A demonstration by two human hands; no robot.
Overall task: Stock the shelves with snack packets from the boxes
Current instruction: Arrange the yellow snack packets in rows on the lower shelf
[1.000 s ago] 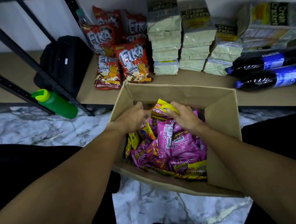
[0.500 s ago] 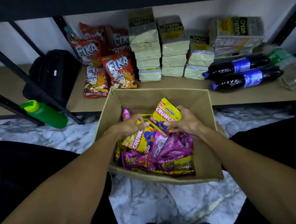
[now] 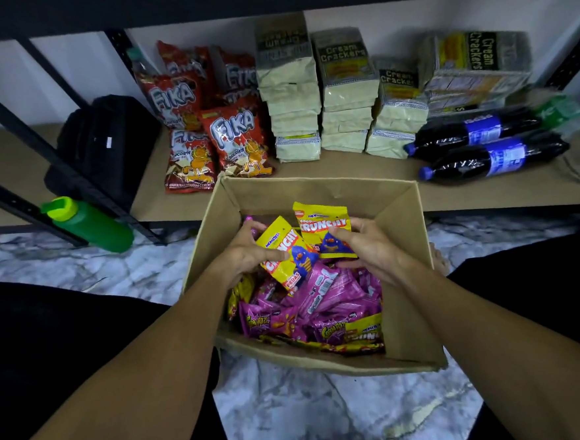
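Note:
An open cardboard box [image 3: 406, 280] stands on the marble floor in front of the low shelf [image 3: 347, 181]. It holds several pink snack packets [image 3: 321, 296] and yellow ones. My left hand [image 3: 246, 253] grips a yellow Crunchy packet [image 3: 284, 254] by its left side, thumb across the front. My right hand [image 3: 369, 245] pinches a second yellow Crunchy packet [image 3: 323, 227] and holds it upright above the pile. Both hands are inside the box, close together.
On the shelf lie red Fika bags [image 3: 238, 141], stacks of pale cream cracker packs [image 3: 345, 92] and two dark soda bottles [image 3: 483, 158] on their sides. A black bag [image 3: 104, 143] and a green bottle [image 3: 89, 223] sit left by the dark frame bars.
Both hands have lifted out of the pile, each raising a yellow Crunchy packet. The view has tilted up, showing more of the shelf.

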